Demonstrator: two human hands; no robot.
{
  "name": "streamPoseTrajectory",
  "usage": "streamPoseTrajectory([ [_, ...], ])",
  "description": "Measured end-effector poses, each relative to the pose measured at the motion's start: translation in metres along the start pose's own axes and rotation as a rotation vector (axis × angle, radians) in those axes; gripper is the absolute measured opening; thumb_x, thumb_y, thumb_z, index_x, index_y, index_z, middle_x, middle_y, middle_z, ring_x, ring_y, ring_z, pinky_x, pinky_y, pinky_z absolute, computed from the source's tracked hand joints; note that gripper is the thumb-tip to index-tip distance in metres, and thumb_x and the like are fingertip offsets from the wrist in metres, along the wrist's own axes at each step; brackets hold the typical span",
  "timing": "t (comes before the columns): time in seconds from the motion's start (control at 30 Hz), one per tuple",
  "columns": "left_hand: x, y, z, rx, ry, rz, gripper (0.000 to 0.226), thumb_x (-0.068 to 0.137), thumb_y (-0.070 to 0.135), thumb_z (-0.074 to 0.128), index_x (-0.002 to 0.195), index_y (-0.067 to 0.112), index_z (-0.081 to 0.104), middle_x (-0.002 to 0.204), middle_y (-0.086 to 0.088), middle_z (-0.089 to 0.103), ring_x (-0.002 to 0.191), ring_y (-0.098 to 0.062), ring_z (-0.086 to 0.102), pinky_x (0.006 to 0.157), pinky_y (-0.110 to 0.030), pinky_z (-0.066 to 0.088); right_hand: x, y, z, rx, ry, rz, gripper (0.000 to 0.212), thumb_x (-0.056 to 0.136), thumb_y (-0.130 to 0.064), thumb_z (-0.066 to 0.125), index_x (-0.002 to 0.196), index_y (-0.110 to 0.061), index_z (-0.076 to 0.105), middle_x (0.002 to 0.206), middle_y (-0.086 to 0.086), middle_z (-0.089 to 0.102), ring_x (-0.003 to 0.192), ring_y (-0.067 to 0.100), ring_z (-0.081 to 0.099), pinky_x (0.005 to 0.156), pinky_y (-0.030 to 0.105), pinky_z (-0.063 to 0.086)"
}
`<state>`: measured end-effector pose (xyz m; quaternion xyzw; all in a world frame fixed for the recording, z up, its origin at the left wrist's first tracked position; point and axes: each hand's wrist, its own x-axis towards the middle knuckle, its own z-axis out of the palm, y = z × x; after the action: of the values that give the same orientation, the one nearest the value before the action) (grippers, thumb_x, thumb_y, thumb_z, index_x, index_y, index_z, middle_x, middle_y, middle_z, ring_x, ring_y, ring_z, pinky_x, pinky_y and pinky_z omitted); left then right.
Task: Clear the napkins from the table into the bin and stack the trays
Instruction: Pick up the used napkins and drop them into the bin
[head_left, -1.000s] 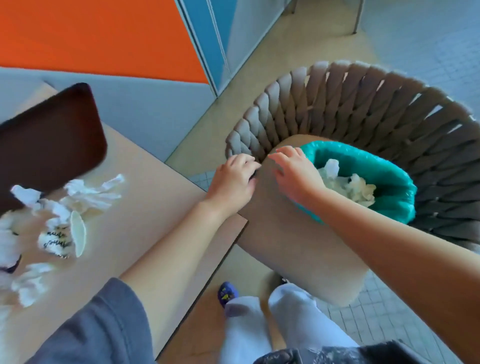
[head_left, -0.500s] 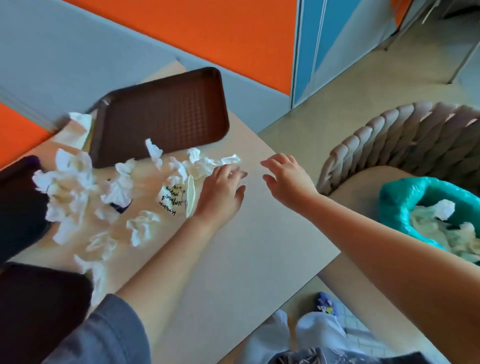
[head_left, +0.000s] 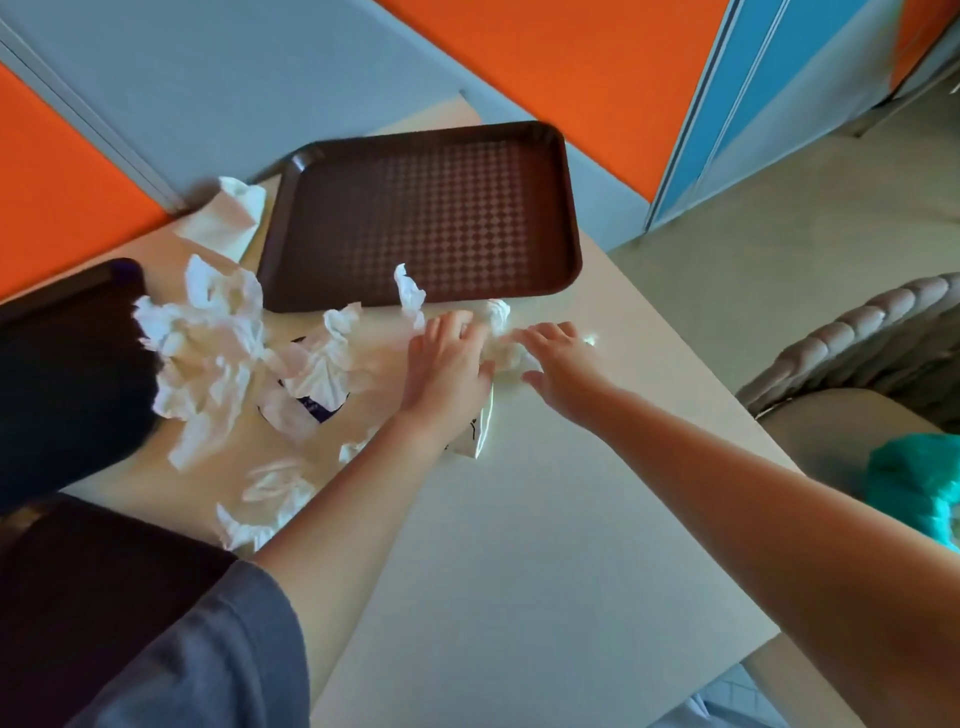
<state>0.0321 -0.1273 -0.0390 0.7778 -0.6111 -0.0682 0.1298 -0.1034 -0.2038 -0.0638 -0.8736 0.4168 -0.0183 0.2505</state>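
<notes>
Several crumpled white napkins lie scattered on the beige table. My left hand and my right hand come together on a crumpled napkin just in front of the empty brown tray. Both hands lie flat-fingered against that napkin, one on each side. A printed white packet pokes out under my left wrist. Two more dark trays sit at the left and lower left. The teal-lined bin shows at the right edge.
A folded white napkin lies at the far left of the brown tray, by the wall. A woven grey chair stands right of the table, with the bin on its seat. Orange and grey wall panels back the table.
The view swung from the bin back to the table. Both hands moved away from the chair and bin, over the table, and now close in on a napkin near the brown tray.
</notes>
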Motion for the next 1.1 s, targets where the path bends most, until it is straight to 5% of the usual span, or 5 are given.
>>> streamPoseTrajectory([
  [0.23,0.019,0.001,0.014,0.159,-0.124,0.170,0.067,0.076,0.048,0.065,0.133,0.023,0.041,0.145,-0.002,0.036,0.133,-0.022,0.030,0.111,-0.046,0.012,-0.002,0.009,0.009,0.052,0.156,0.023,0.022,0.084,0.002,0.050,0.099,0.000,0.065,0.098,0.022,0.059,0.096,0.038,0.050,0.079,0.046,0.048],
  [0.4,0.025,0.005,0.016,0.185,-0.220,0.172,0.050,0.078,0.047,0.063,0.122,0.030,0.044,0.126,0.006,0.049,0.119,-0.019,0.038,0.105,-0.050,0.011,-0.016,0.020,0.003,0.054,0.226,0.072,0.026,0.072,0.000,0.043,0.085,0.002,0.066,0.086,0.023,0.061,0.085,0.040,0.055,0.070,0.047,0.051],
  [0.53,0.020,0.019,0.018,0.166,-0.182,0.233,0.017,0.087,0.024,0.056,0.104,0.025,0.059,0.117,0.007,0.057,0.114,-0.018,0.042,0.088,-0.038,0.008,-0.030,0.032,-0.003,0.055,0.242,0.104,0.028,0.069,-0.002,0.041,0.082,0.002,0.065,0.083,0.022,0.061,0.083,0.039,0.055,0.067,0.048,0.051],
  [0.63,0.013,0.032,0.019,0.162,-0.142,0.268,0.021,0.087,0.011,0.049,0.097,0.025,0.062,0.106,0.007,0.062,0.110,-0.016,0.043,0.083,-0.037,0.009,-0.041,0.040,-0.004,0.097,0.263,0.123,0.029,0.069,-0.003,0.041,0.082,0.001,0.066,0.081,0.021,0.061,0.083,0.039,0.055,0.066,0.047,0.051],
  [1.1,-0.007,0.140,0.046,0.099,0.045,0.428,0.005,0.076,0.020,0.070,0.077,0.023,0.066,0.079,0.006,0.069,0.085,-0.024,0.060,0.075,-0.034,0.015,-0.135,0.118,-0.053,0.099,0.369,0.157,0.024,0.080,0.003,0.049,0.098,0.000,0.065,0.095,0.020,0.059,0.096,0.037,0.051,0.075,0.045,0.050],
])
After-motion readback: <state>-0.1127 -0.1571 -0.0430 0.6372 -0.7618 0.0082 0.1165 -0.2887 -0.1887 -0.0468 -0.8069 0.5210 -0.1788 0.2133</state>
